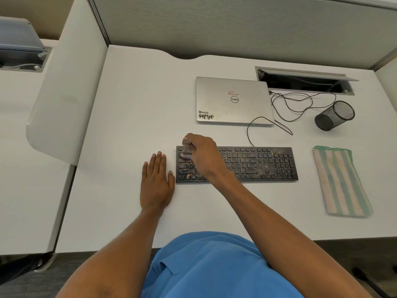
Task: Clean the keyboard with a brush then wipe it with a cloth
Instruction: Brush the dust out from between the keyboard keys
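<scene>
The keyboard (247, 166) lies a little right of the frame's centre on the white desk (129, 104). It is a flat black plastic slab with low square keys. Pale crumbs or dust speckle it from the lower left keys across to the number pad at its right end.

The right hand (200, 151) curls around a small pale brush (186, 152), whose working end sits on the keys at the keyboard's upper left corner. The left hand (156, 181) lies flat on the desk just beside the keyboard's left edge, fingers straight and together, holding nothing. Whether its thumb touches the keyboard cannot be told.

Judging by the debris, brushing looks barely begun. Nearly all the keys still look dirty, so step 1 of 2 is mostly left to do and the wiping is not started.

The cloth (341, 181), soft woven fabric in green and cream stripes, lies folded long at the right of the frame, well apart from both hands.

At upper centre sits a closed silver laptop (233, 101), smooth-lidded with stickers. A thin black cable (247, 131) rises from the keyboard's top edge, and a black wire-mesh cup (335, 115) stands at the upper right.
</scene>
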Demonstrator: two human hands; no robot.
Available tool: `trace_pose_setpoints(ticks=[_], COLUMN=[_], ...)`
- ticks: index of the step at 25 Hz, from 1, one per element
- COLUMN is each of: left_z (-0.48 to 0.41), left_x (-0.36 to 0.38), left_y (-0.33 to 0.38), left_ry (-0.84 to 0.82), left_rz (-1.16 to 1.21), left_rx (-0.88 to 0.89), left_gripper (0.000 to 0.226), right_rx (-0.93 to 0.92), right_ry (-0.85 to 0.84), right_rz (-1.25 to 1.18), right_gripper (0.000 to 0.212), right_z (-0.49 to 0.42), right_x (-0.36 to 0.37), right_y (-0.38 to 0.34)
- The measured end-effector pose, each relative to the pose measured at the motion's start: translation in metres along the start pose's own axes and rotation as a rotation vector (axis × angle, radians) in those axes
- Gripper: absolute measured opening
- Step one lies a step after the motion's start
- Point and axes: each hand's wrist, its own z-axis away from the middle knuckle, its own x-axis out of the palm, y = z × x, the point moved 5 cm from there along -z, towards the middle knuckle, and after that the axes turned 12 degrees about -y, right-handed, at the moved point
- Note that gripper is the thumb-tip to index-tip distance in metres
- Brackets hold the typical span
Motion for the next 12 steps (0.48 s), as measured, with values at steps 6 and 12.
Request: trace_pose_setpoints(ticks=[6,12], left_z=[0.001,0.001], left_x=[-0.002,-0.001], left_y=[0.001,0.001], left_ry=[0.002,-0.002], left_rz=[0.016,0.015], left_rx=[-0.001,-0.002], left_gripper=[0.065,0.066], right_rx=[-0.009,0.055], right_ry=[-0.065,-0.088], right_rz=[0.016,0.149], right_gripper=[0.018,0.024], right_z=[0.004,0.007], right_x=[0.007,-0.007], right_y=[-0.001,0.011])
